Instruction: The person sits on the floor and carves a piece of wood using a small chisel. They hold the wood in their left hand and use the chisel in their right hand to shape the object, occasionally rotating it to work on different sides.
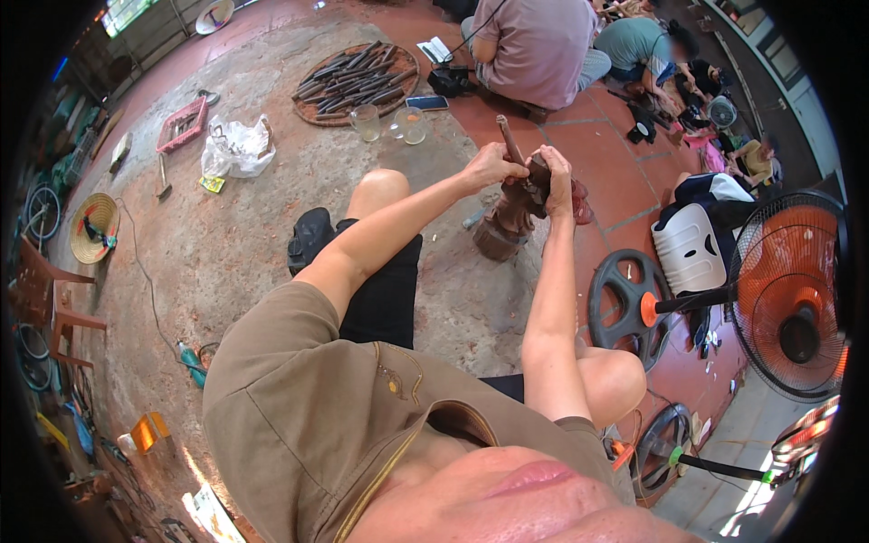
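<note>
A dark brown wood carving [501,233] with a broad base stands on the floor between my knees, its top tilted towards my right hand. My left hand [491,168] is closed around the lower end of a slim brown stick [507,136], which points upward beside the carving's top. Whether the stick is a tool handle or part of the carving, I cannot tell. Wrapped over the carving's upper part is my right hand [558,184], fingers bent against the wood. A reddish object [582,206] shows just beyond that hand, too small to name.
Ahead lie a round woven tray [308,110] of dark tools, glass mugs [366,123] and a phone [427,102]. A plastic bag [237,149], pink basket [170,143] and hammer [163,176] are at left. A standing fan [792,271] rises at right; people [552,45] sit beyond.
</note>
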Tool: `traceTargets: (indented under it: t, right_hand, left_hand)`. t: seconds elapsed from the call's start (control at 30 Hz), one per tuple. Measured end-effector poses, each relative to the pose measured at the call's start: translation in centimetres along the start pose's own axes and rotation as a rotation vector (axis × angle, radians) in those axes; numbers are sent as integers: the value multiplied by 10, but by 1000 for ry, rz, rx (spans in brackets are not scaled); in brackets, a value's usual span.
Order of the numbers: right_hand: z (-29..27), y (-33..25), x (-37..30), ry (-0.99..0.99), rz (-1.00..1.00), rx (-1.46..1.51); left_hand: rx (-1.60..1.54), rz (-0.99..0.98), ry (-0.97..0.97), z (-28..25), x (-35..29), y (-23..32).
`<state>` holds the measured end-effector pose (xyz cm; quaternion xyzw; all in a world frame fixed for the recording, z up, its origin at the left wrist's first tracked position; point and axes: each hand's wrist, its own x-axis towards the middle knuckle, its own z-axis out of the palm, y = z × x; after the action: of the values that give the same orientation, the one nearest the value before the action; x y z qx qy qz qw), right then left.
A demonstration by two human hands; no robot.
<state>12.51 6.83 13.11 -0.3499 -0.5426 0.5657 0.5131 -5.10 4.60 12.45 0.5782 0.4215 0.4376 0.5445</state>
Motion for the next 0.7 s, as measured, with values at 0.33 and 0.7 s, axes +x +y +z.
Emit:
traceTargets:
  t: [0.33,0.7]
  right_hand:
    - [4,-2,-2,43,1,0]
    - [10,-6,-4,68,-28,-2]
  left_hand:
    - [-14,21,0,0,0,2]
    - [-47,40,14,0,-1,1]
